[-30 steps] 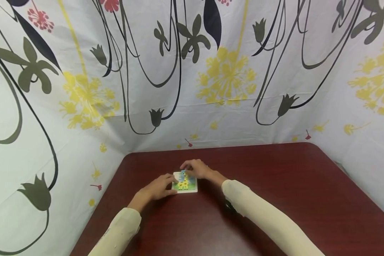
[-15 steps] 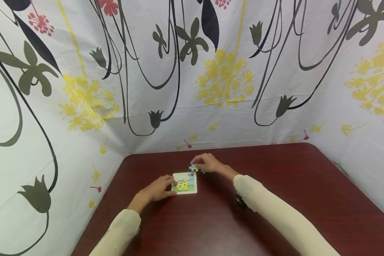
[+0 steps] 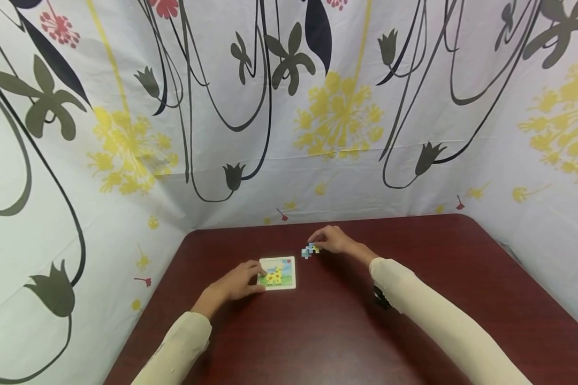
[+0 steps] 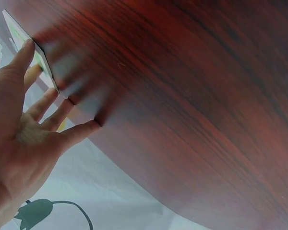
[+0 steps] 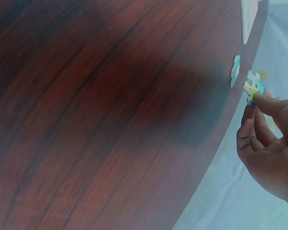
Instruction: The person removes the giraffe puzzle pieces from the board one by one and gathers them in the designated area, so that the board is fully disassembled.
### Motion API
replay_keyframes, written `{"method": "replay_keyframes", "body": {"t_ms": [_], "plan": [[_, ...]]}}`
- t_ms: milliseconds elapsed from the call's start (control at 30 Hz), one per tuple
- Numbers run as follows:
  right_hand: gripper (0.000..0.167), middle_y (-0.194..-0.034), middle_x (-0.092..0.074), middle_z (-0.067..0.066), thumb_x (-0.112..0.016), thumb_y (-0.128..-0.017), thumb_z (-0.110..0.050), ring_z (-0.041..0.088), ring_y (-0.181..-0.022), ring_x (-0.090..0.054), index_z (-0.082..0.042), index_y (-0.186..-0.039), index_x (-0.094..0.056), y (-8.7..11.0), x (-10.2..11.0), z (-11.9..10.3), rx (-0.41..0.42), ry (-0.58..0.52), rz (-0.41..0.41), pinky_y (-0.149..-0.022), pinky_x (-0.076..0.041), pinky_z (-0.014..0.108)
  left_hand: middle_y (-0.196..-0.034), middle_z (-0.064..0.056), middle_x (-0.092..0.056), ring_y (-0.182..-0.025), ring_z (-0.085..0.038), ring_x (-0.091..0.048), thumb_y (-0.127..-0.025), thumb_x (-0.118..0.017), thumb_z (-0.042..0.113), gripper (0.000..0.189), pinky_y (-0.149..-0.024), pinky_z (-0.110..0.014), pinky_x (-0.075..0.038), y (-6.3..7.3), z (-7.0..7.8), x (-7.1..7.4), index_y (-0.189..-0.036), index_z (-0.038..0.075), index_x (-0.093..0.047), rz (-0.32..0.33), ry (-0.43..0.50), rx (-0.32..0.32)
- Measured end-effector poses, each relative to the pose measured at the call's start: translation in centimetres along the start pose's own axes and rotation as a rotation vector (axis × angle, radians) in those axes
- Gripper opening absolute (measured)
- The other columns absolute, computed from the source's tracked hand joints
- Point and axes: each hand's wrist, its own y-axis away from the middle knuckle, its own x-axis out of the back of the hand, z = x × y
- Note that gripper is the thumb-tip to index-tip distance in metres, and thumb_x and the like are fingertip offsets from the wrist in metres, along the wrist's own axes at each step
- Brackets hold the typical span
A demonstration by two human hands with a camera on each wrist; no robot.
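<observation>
A small white-framed jigsaw board with a giraffe picture lies on the table. My left hand rests at its left side, fingers spread, with fingertips on the board and its edge; in the left wrist view the thumb meets the near edge. Right of the board and a little farther back, my right hand pinches a blue and yellow jigsaw piece between thumb and fingertips, tilted up. A second light blue jigsaw piece lies on the table beside it, partly overlapped by the held one in the head view.
The dark red wooden table has rounded far corners. A white curtain printed with flowers hangs behind it and along both sides. A black band shows below the right sleeve.
My right hand has lifted the jigsaw piece away from the board's top and carried it to the right, beside the loose piece. The left hand has stayed at the board.
</observation>
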Motion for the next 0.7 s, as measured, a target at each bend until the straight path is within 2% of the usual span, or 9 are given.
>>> {"method": "replay_keyframes", "body": {"t_ms": [167,400,700], "plan": [[0.017,-0.107,-0.077,0.013,-0.069,-0.099,-0.003,0.024,-0.09,-0.073,-0.002,-0.114,-0.077,0.6,0.2,0.8,-0.027,0.004,-0.009,-0.082,-0.057,0.043,-0.153,-0.021,-0.046,-0.142,-0.042,-0.043,-0.099,-0.074,0.027,0.04,-0.113,-0.057,-0.039,-0.1,0.2,0.2,-0.133,0.008,-0.065,-0.007,-0.005,0.01],[0.014,-0.1,-0.078,0.009,-0.071,-0.098,-0.004,0.023,-0.085,-0.073,-0.003,-0.11,-0.078,0.9,-0.3,1.7,-0.074,0.013,0.014,-0.082,-0.058,0.045,-0.153,-0.025,-0.048,-0.144,-0.044,-0.042,-0.099,-0.074,0.025,0.041,-0.116,-0.058,-0.035,-0.2,0.1,0.4,-0.132,0.003,-0.065,-0.008,-0.026,-0.034],[0.016,-0.107,-0.077,0.013,-0.068,-0.099,-0.002,0.031,-0.099,-0.073,-0.002,-0.111,-0.078,0.8,-1.3,2.2,-0.087,0.004,0.01,-0.085,-0.059,0.043,-0.154,-0.023,-0.048,-0.145,-0.042,-0.042,-0.099,-0.074,0.026,0.042,-0.117,-0.056,-0.034,-0.2,0.1,0.4,-0.134,0.004,-0.065,-0.015,-0.031,-0.028]]}}
